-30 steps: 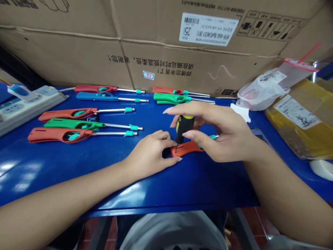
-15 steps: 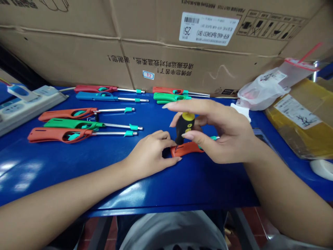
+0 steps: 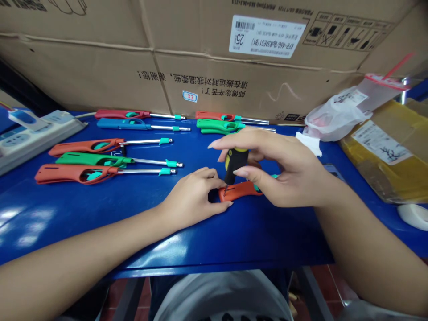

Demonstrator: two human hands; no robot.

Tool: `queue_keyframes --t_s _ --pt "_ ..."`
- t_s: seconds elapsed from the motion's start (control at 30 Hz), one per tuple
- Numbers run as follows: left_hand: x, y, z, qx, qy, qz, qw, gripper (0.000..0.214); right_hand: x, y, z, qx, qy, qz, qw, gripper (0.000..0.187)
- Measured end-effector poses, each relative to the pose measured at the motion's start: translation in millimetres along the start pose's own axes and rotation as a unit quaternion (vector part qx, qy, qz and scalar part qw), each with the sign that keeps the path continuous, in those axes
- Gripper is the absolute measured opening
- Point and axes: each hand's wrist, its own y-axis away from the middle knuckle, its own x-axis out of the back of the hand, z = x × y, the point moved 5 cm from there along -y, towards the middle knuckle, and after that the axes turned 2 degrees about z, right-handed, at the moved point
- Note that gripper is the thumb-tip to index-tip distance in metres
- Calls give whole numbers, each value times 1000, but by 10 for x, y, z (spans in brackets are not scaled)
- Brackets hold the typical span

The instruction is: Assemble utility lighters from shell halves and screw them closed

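Observation:
An orange long-necked lighter (image 3: 240,190) lies flat on the blue table in front of me. My left hand (image 3: 198,192) grips its handle end between thumb and fingers. In my right hand (image 3: 284,167) is a short black and yellow screwdriver (image 3: 235,164), held near upright and slightly tilted. The screwdriver's tip touches the handle near its left end. My right hand hides much of the lighter's neck; a bit of its teal part shows beyond the thumb.
Several lighters, among them an orange one (image 3: 76,173) and a blue one (image 3: 123,124), lie at the left and back. A power strip (image 3: 40,133) is far left. A cardboard box (image 3: 110,76) stands behind; a plastic bag (image 3: 336,113), taped parcel (image 3: 384,147) and white roll (image 3: 414,216) are at right.
My right hand's fingers have shifted slightly around the screwdriver, and its handle has turned, the yellow top now more covered. My left hand and the lighter have stayed in place.

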Motion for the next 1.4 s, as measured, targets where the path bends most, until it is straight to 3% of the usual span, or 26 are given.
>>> queue_keyframes --t_s 0.2,0.47,0.63,0.7,0.8,0.9,1.0,1.07,1.23,1.4 --pt "9 -1 17 -2 0 6 1000 13 -2 -49 -61 45 23 28 998 22" --pt "12 -1 -1 8 -7 4 1000 17 9 -34 -29 27 46 52 997 28" --pt "142 -18 22 -18 -95 -57 994 24 300 -5 -15 -35 -4 228 973 26" --pt "216 -19 40 -31 -158 -82 984 24 420 30 47 -51 -11 262 964 26" --pt "271 -14 65 -53 -219 -95 970 31 459 84 238 -99 -3 187 977 34" --pt "220 -5 72 -70 -201 -91 973 44 374 184 416 -129 103 65 984 35" --pt "133 -3 50 -74 -153 -88 982 36 153 333 606 -221 98 -133 961 44" --pt "103 -12 13 -71 -130 -88 985 28 66 409 669 -259 83 -208 940 43" --pt "146 -57 -139 -59 -60 -76 994 27 65 453 759 -269 80 -233 931 15" --pt "149 -87 -277 -63 -59 -68 994 31 106 541 842 -293 87 -248 919 7"
